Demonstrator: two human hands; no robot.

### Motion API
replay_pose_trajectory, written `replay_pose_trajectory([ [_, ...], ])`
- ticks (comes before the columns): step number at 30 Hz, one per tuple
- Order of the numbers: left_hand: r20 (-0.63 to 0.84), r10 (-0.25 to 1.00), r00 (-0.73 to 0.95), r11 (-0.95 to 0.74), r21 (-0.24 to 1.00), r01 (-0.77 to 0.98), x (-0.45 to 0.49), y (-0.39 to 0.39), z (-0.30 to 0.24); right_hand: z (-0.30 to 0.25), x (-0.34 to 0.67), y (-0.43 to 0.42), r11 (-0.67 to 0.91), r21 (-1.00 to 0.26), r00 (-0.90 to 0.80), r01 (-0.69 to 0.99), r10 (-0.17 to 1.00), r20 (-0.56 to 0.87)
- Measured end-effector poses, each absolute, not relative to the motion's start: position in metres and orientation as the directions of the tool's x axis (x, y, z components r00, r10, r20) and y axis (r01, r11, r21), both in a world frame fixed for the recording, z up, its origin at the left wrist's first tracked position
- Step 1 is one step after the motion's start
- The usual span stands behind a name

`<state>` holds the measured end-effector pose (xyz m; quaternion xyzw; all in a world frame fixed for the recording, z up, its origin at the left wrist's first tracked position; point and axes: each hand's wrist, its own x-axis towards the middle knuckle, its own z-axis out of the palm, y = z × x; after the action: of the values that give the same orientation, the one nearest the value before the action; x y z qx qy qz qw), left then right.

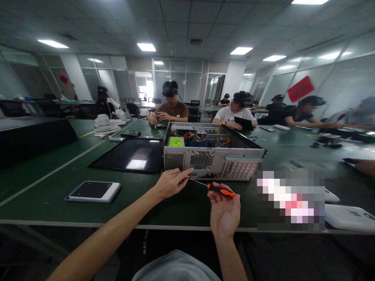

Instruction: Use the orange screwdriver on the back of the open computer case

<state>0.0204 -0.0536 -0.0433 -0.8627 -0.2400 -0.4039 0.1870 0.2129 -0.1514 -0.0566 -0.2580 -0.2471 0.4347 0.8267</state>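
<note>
A desktop computer case [215, 164] lies on its side in front of me, its top side uncovered and its rear panel facing me. Inside, a power supply with a yellow-green label [175, 142] and coloured cables show. My right hand [225, 212], palm up, holds a black-and-orange screwdriver [222, 191] by its handle. The thin shaft points left to the lower edge of the rear panel. My left hand [171, 183] is at the screwdriver's tip, index finger stretched towards the panel and the other fingers curled. Whatever those fingers pinch is hidden.
Left of the case lies a black side panel [129, 155]. A phone-like device [93, 191] rests nearer the front left. Small white fans [107, 128] and a dark drive-like part [131, 134] are farther back. White devices [350, 217] lie at right. Several people sit across the table.
</note>
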Motion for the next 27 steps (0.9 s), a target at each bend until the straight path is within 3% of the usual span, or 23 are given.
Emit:
replay_pose_trajectory([
  [27, 0.807, 0.212, 0.551, -0.802, -0.178, 0.57, 0.0194, -0.0559, -0.0392, -0.0533, 0.2118, -0.1536, 0.462, -0.655, 0.469, -0.598, 0.865, 0.182],
])
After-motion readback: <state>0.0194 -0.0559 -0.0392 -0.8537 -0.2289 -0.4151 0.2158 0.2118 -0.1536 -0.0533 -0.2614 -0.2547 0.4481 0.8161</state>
